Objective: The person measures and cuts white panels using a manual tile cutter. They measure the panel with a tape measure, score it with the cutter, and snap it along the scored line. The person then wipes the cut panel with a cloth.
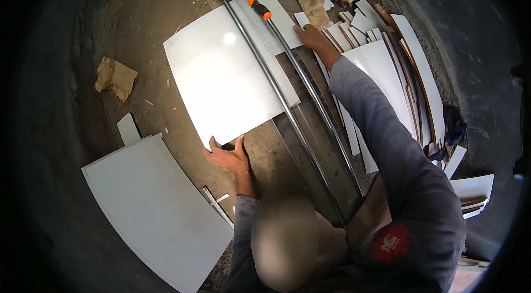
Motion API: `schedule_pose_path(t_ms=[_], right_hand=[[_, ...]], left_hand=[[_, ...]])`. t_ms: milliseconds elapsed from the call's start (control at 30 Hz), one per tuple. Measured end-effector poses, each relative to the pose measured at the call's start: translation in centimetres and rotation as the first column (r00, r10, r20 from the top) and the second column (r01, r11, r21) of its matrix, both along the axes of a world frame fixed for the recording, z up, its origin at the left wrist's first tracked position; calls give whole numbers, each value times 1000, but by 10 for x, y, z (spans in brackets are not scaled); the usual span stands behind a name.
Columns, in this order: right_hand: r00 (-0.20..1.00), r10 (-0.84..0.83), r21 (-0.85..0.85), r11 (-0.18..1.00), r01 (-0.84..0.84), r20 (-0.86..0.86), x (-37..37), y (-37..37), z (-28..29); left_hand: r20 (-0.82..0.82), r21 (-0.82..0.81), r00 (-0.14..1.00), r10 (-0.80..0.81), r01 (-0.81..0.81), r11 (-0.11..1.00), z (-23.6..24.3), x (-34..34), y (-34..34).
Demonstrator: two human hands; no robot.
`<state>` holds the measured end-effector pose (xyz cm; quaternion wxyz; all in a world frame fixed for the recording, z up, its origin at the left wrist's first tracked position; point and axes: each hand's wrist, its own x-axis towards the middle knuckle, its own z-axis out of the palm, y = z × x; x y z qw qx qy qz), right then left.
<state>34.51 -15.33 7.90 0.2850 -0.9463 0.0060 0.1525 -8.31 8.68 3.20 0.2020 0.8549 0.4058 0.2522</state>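
Our left hand lies flat, fingers spread, on the white tile at its 6 o'clock edge; right hand, gripping nothing, presses at 2.

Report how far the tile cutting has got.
Done: many cut strips lie stacked at the right. In hand: a large white tile sits under the cutter rails; the left hand steadies its near edge, and the right hand rests by the far edge. Left: another large tile lies uncut.
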Motion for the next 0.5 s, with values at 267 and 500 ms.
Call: schedule_pose_path(t_ms=[267, 500], right_hand=[[905, -245, 384, 843, 377, -348, 4, -15, -13], [911, -268, 677, 609, 412, -313, -28, -78, 17]], left_hand=[[-6, 10, 1000, -13, 13, 1000, 5, 2, 1], [28, -21, 1000, -2, 2, 1000, 4, 1, -1]])
